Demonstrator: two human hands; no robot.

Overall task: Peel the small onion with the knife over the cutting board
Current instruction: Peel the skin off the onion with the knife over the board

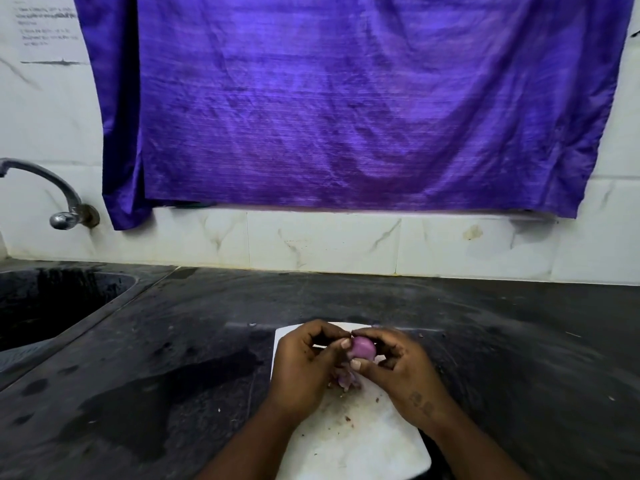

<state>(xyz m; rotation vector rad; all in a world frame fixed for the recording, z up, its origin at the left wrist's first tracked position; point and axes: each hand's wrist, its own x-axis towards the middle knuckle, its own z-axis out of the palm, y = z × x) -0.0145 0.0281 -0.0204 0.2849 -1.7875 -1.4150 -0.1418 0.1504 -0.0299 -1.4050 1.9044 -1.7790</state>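
A small purple onion (363,348) is held above the white cutting board (349,441). My right hand (405,375) pinches it between thumb and fingers. My left hand (304,365) meets it from the left, thumb tip touching the onion's skin. A small pile of purple peelings (346,379) lies on the board just under the hands. No knife shows in this view; the hands hide whatever lies between them.
The board rests on a dark, wet stone counter (173,375). A sink (52,306) is set into it at the left, with a metal tap (65,216) above. A purple cloth (346,98) hangs on the tiled wall behind.
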